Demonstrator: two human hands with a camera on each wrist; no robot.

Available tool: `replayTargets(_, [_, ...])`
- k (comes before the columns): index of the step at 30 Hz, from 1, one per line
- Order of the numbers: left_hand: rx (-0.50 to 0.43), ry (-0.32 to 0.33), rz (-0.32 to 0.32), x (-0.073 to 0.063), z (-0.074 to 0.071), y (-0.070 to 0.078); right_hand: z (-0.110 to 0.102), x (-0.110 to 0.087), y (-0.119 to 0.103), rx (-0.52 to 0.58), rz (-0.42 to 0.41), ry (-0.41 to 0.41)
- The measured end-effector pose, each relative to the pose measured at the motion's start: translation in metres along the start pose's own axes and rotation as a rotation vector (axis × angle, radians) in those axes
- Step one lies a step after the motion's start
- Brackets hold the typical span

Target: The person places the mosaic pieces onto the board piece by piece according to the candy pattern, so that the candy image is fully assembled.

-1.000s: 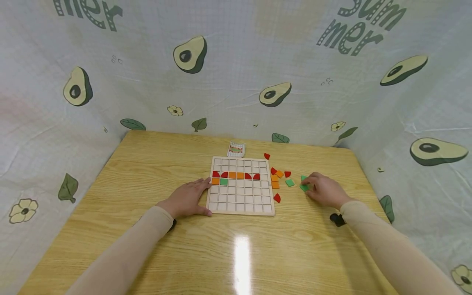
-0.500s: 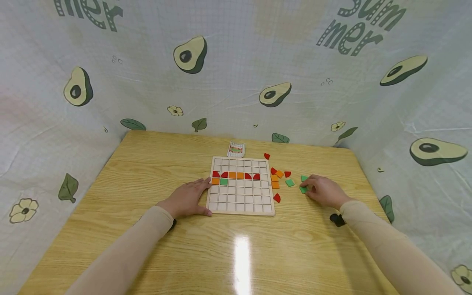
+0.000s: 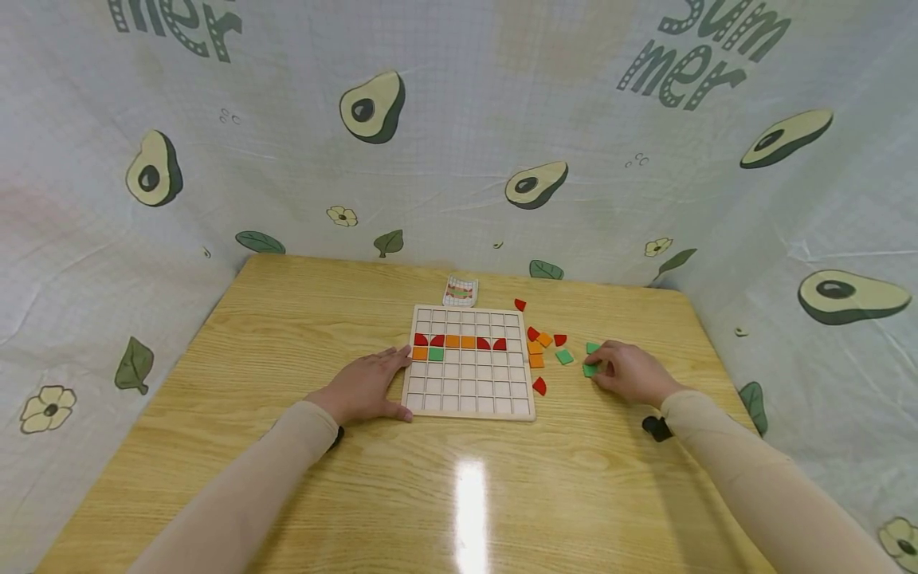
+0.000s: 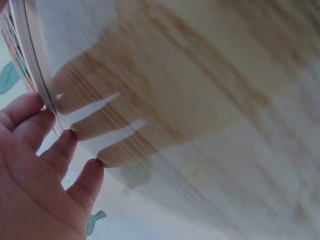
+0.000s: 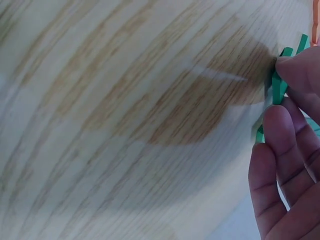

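Note:
A pale wooden grid board point(image 3: 466, 402) lies mid-table, with red quarter-circle tiles and orange square tiles point(image 3: 460, 342) in one row. Below that row sit an orange square and a green square tile point(image 3: 436, 354). My left hand point(image 3: 366, 387) rests at the board's left edge, fingers spread; its fingertips point(image 4: 87, 172) touch the table in the left wrist view. To the right of the board, my right hand point(image 3: 631, 372) pinches a green tile point(image 5: 278, 90) between thumb and finger, close over the table. Other green tiles point(image 3: 592, 347) lie beside it, partly hidden by the hand.
Loose orange squares point(image 3: 535, 360), red quarter-circles point(image 3: 539, 386) and a green square point(image 3: 564, 356) are scattered between the board and my right hand. A pattern card point(image 3: 460, 292) lies behind the board. An avocado-printed cloth point(image 3: 459, 143) hangs at the table's back and sides.
The right hand's fingers have shifted slightly on the green tile, uncovering a little more of the tiles around it. The left hand and the board stay in place.

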State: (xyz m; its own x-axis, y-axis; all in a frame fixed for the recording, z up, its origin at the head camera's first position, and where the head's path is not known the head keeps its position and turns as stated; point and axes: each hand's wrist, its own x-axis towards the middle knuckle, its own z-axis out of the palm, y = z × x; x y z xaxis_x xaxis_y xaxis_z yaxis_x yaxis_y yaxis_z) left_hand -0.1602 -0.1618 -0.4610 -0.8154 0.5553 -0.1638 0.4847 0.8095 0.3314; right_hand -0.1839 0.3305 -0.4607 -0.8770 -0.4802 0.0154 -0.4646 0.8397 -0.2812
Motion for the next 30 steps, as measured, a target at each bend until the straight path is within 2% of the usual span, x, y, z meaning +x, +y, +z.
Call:
replayTargets(9, [0.002, -0.001, 0.003, 0.0, 0.001, 0.0, -0.002, 0.006, -0.006, -0.001, -0.009, 0.027])
replayTargets(16, [0.006, -0.002, 0.001, 0.0, 0.001, -0.001, -0.003, 0.028, -0.021, -0.006, -0.019, 0.004])
replayTargets(22, [0.009, -0.003, 0.0, 0.0, 0.002, -0.001, 0.0, 0.06, -0.056, 0.012, -0.06, -0.012])
replayTargets(30, [0.017, -0.001, -0.005, 0.0, 0.001, -0.001, 0.012, 0.107, -0.116, 0.037, -0.144, -0.064])
